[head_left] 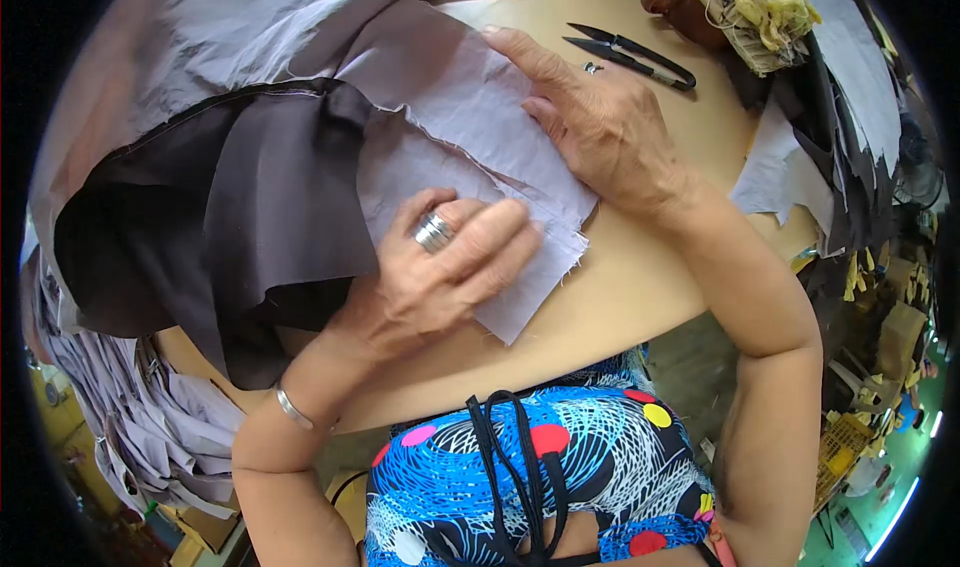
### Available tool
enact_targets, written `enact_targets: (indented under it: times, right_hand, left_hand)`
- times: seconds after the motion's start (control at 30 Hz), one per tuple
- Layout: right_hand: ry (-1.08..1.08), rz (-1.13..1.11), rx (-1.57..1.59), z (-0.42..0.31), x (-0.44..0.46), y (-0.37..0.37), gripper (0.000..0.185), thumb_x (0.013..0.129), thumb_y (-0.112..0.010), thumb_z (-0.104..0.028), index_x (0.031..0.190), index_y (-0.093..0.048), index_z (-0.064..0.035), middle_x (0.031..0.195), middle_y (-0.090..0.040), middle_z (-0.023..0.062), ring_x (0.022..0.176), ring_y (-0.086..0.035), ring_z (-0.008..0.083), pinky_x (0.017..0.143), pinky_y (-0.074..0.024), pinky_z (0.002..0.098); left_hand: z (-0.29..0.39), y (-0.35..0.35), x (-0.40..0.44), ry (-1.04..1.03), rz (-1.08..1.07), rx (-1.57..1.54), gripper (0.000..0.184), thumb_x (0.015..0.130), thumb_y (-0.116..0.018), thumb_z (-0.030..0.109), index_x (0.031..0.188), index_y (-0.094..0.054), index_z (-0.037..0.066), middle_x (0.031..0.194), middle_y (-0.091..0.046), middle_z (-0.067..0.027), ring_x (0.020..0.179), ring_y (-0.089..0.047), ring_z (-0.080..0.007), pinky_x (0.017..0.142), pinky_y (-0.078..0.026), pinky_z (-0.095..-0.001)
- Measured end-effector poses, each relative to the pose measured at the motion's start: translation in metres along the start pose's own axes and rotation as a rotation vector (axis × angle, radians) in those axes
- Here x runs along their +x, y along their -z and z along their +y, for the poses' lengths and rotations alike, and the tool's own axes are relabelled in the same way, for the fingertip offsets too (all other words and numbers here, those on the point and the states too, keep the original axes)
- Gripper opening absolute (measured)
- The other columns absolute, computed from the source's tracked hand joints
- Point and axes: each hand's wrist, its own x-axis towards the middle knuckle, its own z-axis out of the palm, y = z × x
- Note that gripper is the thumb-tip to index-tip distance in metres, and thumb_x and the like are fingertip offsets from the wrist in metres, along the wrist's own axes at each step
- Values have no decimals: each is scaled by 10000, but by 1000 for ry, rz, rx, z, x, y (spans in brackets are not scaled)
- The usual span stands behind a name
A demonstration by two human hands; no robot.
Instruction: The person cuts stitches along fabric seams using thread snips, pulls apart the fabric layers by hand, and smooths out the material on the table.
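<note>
My left hand (450, 262), with a wide silver ring (433, 232) on one finger, is closed over the lower part of a light grey-mauve fabric piece (520, 307). Its fingers are curled and slightly blurred, and their tips are hidden, so what they grip cannot be made out. A raised seam (450, 142) with frayed threads runs diagonally across the cloth between my hands. On the fabric's right edge lies my right hand (600, 117), fingers stretched out and thumb apart. Dark brown shiny cloth (270, 187) bunches to the left, joined to or lying against the lighter fabric.
Black thread snips (635, 57) lie on the tan table (640, 277) beyond my right hand. Yellow scraps (770, 12) and hanging cut pieces (850, 97) crowd the right side. A stack of grey fabric pieces (150, 417) hangs at the lower left.
</note>
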Motion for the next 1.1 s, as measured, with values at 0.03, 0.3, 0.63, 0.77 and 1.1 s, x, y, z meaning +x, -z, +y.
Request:
enact_targets:
  times: [0.03,0.3,0.63,0.77,1.1]
  right_hand:
    - [-18,-16,9,0,0,1,643,788,-655,-11,1371,-462,-200,962,-663,145,692,-619,323,623,-524,396]
    - [26,-23,11,9,-1,0,604,781,-661,9,1336,-503,-166,1015,-668,139,767,-648,317,678,-542,388]
    - [33,-18,44,3,4,8,536,781,-645,37,1281,-546,-130,1121,-647,125,931,-647,317,779,-548,366]
    - [62,-2,30,5,4,7,529,775,-640,47,1270,-551,-116,1149,-642,103,952,-648,307,790,-545,370]
    - [-17,-96,26,7,-5,8,517,762,-649,45,1248,-571,-114,1143,-647,105,968,-648,306,796,-546,364]
  left_hand:
    - [5,3,5,-3,-42,30,414,771,-554,118,1180,-601,71,1238,-540,-68,1022,-565,-180,917,-437,-406]
    - [15,6,15,34,-166,198,476,749,-541,145,1203,-576,6,1248,-509,-87,997,-558,-157,927,-417,-361]
    - [21,1,18,139,-154,257,490,732,-534,53,1212,-560,-42,1206,-521,-138,1007,-557,-261,880,-468,-337]
    - [24,6,23,128,-199,252,492,734,-540,94,1222,-571,44,1201,-528,-74,976,-542,-229,860,-462,-323]
    - [30,4,22,97,-195,139,440,762,-528,156,1195,-603,149,1263,-523,-19,970,-525,-203,892,-416,-379]
